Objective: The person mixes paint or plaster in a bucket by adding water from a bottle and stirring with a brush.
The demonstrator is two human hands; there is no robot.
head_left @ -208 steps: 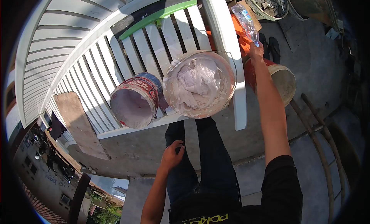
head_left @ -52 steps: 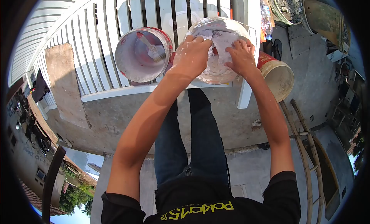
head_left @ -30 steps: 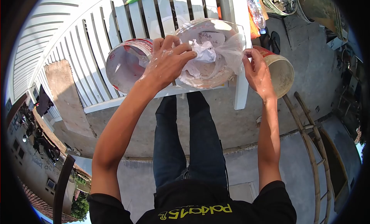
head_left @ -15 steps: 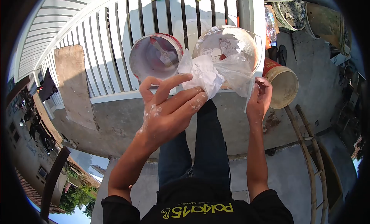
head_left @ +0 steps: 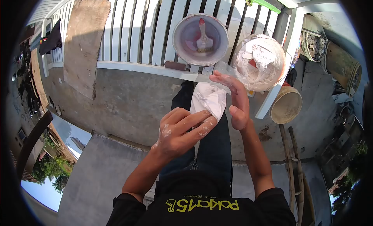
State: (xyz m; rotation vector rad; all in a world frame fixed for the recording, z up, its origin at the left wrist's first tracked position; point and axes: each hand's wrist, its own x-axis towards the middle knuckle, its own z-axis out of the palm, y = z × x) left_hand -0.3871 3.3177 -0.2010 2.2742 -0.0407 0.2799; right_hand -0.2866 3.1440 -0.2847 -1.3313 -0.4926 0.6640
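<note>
My left hand (head_left: 178, 130), spotted with white, is closed around the lower part of a plastic bag (head_left: 208, 98) bulging with something white. The bag hangs in front of my legs, with its loose clear end (head_left: 225, 72) reaching up toward the buckets. Beside that clear end, my right hand (head_left: 237, 99) is raised with its fingers stretched out and its palm turned toward the bag. Above the hands stands a bucket (head_left: 177, 49) with a paintbrush (head_left: 204, 38) inside. To its right, a second bucket (head_left: 272, 83) holds white, lumpy material.
Both buckets rest on a white slatted bench (head_left: 134, 29). A worn board (head_left: 83, 43) leans on it at left, and a small brown block (head_left: 175, 65) lies at its front edge. An empty-looking bucket (head_left: 287, 105) and a bamboo ladder (head_left: 289, 160) are at right.
The view has swung, so the buckets appear farther right. The bag has come down closer to my body. My right hand has gone from pinching its clear end to stretched fingers.
</note>
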